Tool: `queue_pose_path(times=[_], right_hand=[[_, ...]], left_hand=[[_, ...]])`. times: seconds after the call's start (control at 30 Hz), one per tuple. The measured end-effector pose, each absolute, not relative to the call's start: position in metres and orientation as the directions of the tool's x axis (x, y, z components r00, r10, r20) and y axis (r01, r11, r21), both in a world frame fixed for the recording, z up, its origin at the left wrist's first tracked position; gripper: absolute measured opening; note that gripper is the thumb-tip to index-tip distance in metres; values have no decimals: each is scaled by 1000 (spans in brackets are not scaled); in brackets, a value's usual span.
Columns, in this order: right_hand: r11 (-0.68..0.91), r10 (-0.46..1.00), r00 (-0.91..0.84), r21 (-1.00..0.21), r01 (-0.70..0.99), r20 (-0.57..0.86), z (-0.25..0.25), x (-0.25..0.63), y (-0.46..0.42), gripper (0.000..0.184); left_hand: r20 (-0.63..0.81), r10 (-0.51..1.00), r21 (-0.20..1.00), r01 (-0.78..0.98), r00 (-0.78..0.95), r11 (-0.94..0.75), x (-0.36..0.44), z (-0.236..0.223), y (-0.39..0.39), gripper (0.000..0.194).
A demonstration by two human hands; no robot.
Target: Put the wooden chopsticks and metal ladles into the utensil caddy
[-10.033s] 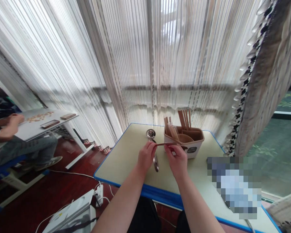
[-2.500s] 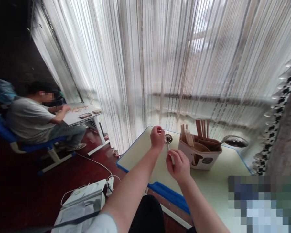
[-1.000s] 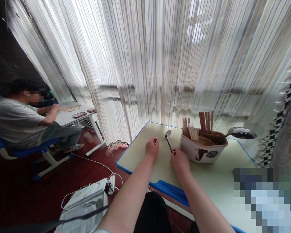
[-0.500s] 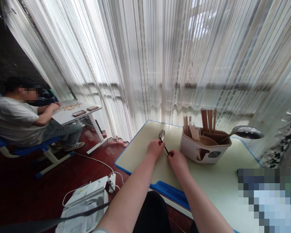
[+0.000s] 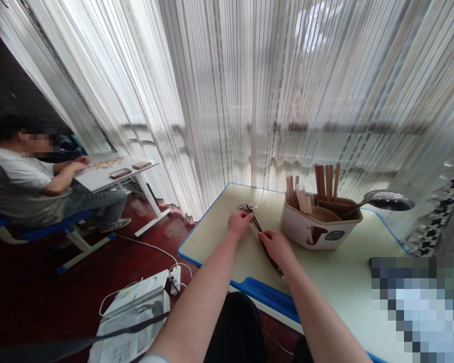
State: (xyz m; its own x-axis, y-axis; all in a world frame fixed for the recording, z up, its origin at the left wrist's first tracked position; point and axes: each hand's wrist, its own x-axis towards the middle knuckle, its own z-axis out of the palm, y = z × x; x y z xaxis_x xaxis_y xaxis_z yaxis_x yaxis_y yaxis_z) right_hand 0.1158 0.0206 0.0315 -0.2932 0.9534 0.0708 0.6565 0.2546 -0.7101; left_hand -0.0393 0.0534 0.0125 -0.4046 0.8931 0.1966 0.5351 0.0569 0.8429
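Note:
Over the table [image 5: 215, 242], both hands are closed around a small bundle of metal spoons [image 5: 248, 207] with long, dark handles. My left hand [image 5: 239, 223] pinches the handles just below the shiny heads, which point away from me. Lower down, my right hand [image 5: 278, 247] grips the same handles, whose ends stick out under the palm toward me. How many there are is hard to make out. Right of my hands stands a white and brown utensil holder [image 5: 310, 239] with wooden chopsticks [image 5: 327, 182] and a slotted ladle [image 5: 388, 200] in it.
A blue tray [image 5: 265, 296] is set in the table's near edge. Sheer curtains [image 5: 249, 101] hang behind. A power strip [image 5: 175, 280] and white boxes [image 5: 136, 312] lie at lower left. Further left, a person [image 5: 18, 176] sits at another desk [image 5: 98, 179] with small pieces on it.
The spoons have turned, so their heads look flatter and the dark handle ends now show below my right hand. Both hands remain close together in nearly the same place.

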Motion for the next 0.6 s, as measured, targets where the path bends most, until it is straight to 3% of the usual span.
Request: queue_pose_path(times=[0.33,0.6], right_hand=[[204,974,-198,-800,565,109,32,119,21,32],[371,928,-183,-752,545,326,38,115,14,36]], left_hand=[[233,847,824,559,-478,89,-44,11,55,28],[287,837,732,671,-465,122,-33,21,43,20]])
